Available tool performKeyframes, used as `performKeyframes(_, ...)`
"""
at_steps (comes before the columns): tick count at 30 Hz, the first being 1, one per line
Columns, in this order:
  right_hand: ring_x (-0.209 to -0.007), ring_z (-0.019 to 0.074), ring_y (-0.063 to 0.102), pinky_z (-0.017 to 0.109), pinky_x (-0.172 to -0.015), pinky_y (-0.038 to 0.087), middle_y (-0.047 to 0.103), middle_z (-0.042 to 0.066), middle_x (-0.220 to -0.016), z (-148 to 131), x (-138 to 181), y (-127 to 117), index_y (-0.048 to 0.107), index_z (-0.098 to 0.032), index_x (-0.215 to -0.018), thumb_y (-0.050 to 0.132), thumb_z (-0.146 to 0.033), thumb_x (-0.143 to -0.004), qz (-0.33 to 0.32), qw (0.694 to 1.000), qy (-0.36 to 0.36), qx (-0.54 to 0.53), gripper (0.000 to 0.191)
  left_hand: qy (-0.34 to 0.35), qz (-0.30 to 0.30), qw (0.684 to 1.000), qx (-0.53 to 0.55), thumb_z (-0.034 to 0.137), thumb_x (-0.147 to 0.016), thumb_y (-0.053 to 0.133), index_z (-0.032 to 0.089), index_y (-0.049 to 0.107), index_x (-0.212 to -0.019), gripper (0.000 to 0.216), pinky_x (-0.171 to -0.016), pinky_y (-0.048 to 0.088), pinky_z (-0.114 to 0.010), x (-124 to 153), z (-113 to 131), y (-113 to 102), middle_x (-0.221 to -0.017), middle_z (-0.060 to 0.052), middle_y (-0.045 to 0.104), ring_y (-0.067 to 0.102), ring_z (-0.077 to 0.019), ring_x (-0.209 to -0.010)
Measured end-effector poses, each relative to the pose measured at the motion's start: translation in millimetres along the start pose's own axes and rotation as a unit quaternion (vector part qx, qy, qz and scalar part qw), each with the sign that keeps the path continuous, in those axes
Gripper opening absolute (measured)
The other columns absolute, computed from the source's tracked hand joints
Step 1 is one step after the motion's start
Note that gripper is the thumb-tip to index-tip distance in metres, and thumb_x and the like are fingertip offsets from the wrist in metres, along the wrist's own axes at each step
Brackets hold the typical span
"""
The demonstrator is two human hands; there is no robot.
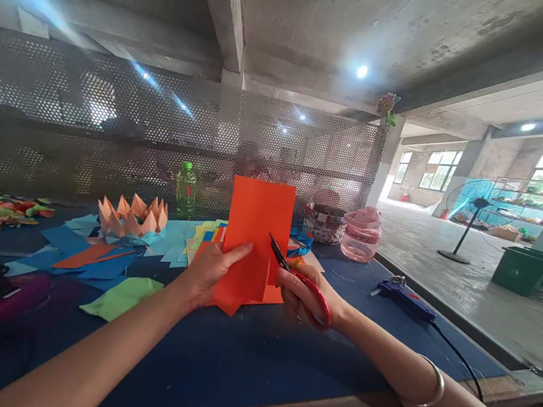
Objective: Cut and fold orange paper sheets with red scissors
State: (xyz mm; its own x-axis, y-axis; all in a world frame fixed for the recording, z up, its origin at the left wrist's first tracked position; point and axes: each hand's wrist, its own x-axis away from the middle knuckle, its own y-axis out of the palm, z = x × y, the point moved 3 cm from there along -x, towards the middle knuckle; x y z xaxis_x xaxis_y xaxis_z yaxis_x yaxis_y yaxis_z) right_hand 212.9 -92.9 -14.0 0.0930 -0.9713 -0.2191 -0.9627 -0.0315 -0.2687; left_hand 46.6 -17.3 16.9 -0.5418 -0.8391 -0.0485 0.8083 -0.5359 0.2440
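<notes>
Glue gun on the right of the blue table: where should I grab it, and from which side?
Hedging a little, grip the rear of the blue hot glue gun, where the black cord leaves it, coming from above on the right. It lies on its side on the blue mat, its nozzle pointing left toward the orange paper, so this keeps your hands off the tip.

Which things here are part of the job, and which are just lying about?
Part of the job:
left hand, holding an orange paper sheet
right hand, holding red-handled scissors

Lying about:
blue hot glue gun
green plastic bottle
pink plastic jar
pointed folded-paper ring
green paper scrap
standing fan
green bin
</notes>
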Motion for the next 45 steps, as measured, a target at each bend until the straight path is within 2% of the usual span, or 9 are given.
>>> performKeyframes(4,-0.043,0.0095,0.052,0.019,-0.042,0.041,0.05,-0.005,-0.052,-3.0,1.8,-4.3,0.054,-0.018,-0.082,0.046,-0.066,-0.087,-0.043,0.997,-0.004,0.061,0.05,-0.023,-0.024,0.998,-0.06,0.044,-0.061,0.082,0.017,0.076,-0.089,0.04,-0.07,0.058,-0.039,-0.4,7.9,-6.4,-0.088,-0.012,0.078,0.073,-0.0317,-0.081)
performKeyframes(7,-0.041,0.0104,0.052,0.019,-0.04,0.04,0.05,-0.005,-0.05,-2.6,3.9,-6.0,0.055,-0.018,-0.085,0.044,-0.066,-0.088,-0.065,0.994,0.007,0.092,0.049,-0.017,-0.058,0.993,-0.099,0.042,-0.062,0.082,0.021,0.077,-0.082,0.03,-0.067,0.058,-0.035,0.9,12.5,-8.4,-0.079,-0.008,0.078,0.074,-0.0294,-0.077)
performKeyframes(11,-0.036,0.0103,0.049,0.019,-0.036,0.038,0.048,-0.005,-0.046,0.3,6.1,-7.4,0.056,-0.018,-0.088,0.044,-0.066,-0.089,-0.085,0.989,0.016,0.119,0.049,-0.025,-0.099,0.988,-0.113,0.038,-0.063,0.081,0.024,0.078,-0.086,0.027,-0.065,0.058,-0.035,3.0,16.9,-10.6,-0.086,-0.008,0.079,0.074,-0.0299,-0.079)
performKeyframes(15,-0.037,0.0099,0.048,0.019,-0.035,0.039,0.047,-0.005,-0.048,-0.3,7.1,-8.4,0.057,-0.017,-0.086,0.046,-0.068,-0.086,-0.095,0.986,0.016,0.139,0.052,-0.052,-0.103,0.987,-0.112,0.033,-0.062,0.082,0.024,0.078,-0.084,0.025,-0.07,0.058,-0.038,5.0,20.7,-12.6,-0.09,-0.007,0.079,0.073,-0.0324,-0.086)
performKeyframes(23,-0.038,0.0082,0.046,0.018,-0.036,0.041,0.041,-0.006,-0.05,-8.3,8.6,-7.6,0.05,-0.017,-0.077,0.042,-0.072,-0.086,-0.128,0.976,0.007,0.179,0.056,-0.097,-0.16,0.976,-0.11,0.025,-0.069,0.079,0.019,0.074,-0.094,0.025,-0.082,0.055,-0.035,3.8,21.3,-15.9,-0.093,-0.007,0.078,0.071,-0.0278,-0.094)
performKeyframes(31,-0.036,0.0086,0.044,0.019,-0.033,0.036,0.038,-0.006,-0.048,-9.2,9.3,-6.9,0.043,-0.019,-0.068,0.041,-0.074,-0.084,-0.124,0.973,0.003,0.194,0.057,-0.113,-0.173,0.967,-0.148,0.03,-0.07,0.078,0.021,0.074,-0.095,0.027,-0.085,0.052,-0.035,2.7,20.2,-19.2,-0.096,-0.005,0.078,0.071,-0.027,-0.095)
performKeyframes(36,-0.036,0.0067,0.037,0.02,-0.036,0.025,0.036,-0.007,-0.047,-9.1,10.3,-6.6,0.047,-0.018,-0.074,0.041,-0.071,-0.087,-0.106,0.975,-0.017,0.196,0.055,-0.109,-0.172,0.967,-0.15,0.031,-0.071,0.079,0.022,0.075,-0.092,0.024,-0.082,0.053,-0.033,4.3,22.0,-18.1,-0.093,-0.004,0.078,0.072,-0.0256,-0.091)
performKeyframes(40,-0.04,0.0058,0.03,0.022,-0.04,0.018,0.032,-0.007,-0.047,-9.7,9.8,-6.7,0.042,-0.019,-0.066,0.047,-0.07,-0.084,-0.08,0.978,-0.04,0.186,0.055,-0.114,-0.168,0.967,-0.153,0.033,-0.07,0.079,0.022,0.075,-0.09,0.023,-0.081,0.053,-0.033,4.6,21.7,-18.0,-0.087,-0.003,0.078,0.072,-0.0251,-0.088)
performKeyframes(45,-0.044,0.0077,0.03,0.024,-0.042,0.018,0.033,-0.006,-0.048,-12.7,7.8,-4.9,0.042,-0.02,-0.063,0.052,-0.069,-0.083,-0.075,0.98,-0.063,0.171,0.053,-0.125,-0.164,0.968,-0.145,0.034,-0.068,0.081,0.022,0.075,-0.089,0.025,-0.079,0.055,-0.034,2.7,19.7,-19.1,-0.08,-0.004,0.078,0.073,-0.0252,-0.084)
